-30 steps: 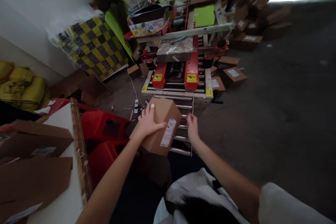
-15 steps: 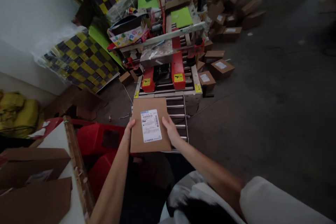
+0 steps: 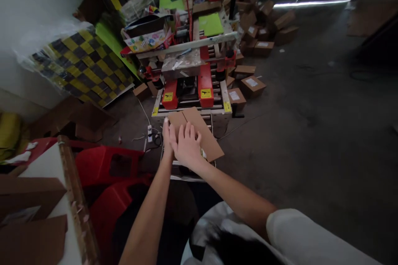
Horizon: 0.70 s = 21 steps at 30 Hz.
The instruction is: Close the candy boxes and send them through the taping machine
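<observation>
Tan cardboard box (image 3: pixel 209 140): I see it turned at a slant over the shiny metal rollers (image 3: pixel 207 117).
Left hand (image 3: pixel 167 137): against the box's left side; I can't tell if it grips.
Right hand (image 3: pixel 187 145): open over the box, fingers a bit apart, beside my left.

Carton (image 3: pixel 209 137) over rollers (image 3: pixel 207 117), stools (image 3: pixel 95 165) left, machine (image 3: pixel 205 83) beyond, boxes (image 3: pixel 252 87) right

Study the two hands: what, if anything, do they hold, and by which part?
Perhaps the cardboard box: left hand at its left side, right hand over its upper face; whether either grips it cannot be told.
</observation>
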Available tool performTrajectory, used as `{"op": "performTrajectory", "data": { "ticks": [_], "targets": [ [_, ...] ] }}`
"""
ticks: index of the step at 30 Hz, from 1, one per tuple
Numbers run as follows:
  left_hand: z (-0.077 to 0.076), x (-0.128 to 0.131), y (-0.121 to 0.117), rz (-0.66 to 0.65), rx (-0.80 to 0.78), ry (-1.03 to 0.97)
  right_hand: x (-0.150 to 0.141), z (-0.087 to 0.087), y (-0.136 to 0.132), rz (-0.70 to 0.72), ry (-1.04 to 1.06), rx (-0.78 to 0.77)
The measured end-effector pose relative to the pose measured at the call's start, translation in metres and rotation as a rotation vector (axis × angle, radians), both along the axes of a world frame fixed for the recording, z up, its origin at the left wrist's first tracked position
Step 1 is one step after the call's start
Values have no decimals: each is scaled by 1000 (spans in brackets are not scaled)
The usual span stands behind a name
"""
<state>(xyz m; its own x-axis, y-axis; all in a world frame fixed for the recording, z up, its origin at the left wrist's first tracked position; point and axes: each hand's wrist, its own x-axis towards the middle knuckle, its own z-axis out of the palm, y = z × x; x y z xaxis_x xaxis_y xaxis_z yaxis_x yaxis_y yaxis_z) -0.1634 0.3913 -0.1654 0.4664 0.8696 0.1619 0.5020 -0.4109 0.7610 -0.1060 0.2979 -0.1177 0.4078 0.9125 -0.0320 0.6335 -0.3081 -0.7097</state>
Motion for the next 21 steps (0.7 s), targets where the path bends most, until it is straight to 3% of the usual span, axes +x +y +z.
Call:
{"op": "performTrajectory", "data": {
  "ticks": [3,6,9,13,17,21],
  "targets": [
    [21,3,22,-164,182,243,19,13,-4,77,189,8],
    [27,7,30,-255,284,411,59,14,-28,201,276,238],
    [28,8,29,-198,297,404,85,-7,-63,241,178,376],
    [39,16,25,-76,271,412,78,-33,-89,228,40,376],
    [51,31,20,35,189,519,62,-30,-87,254,-96,342],
    [46,37,21,3,177,503,68,-23,-82,234,-142,334]
  ]
}}
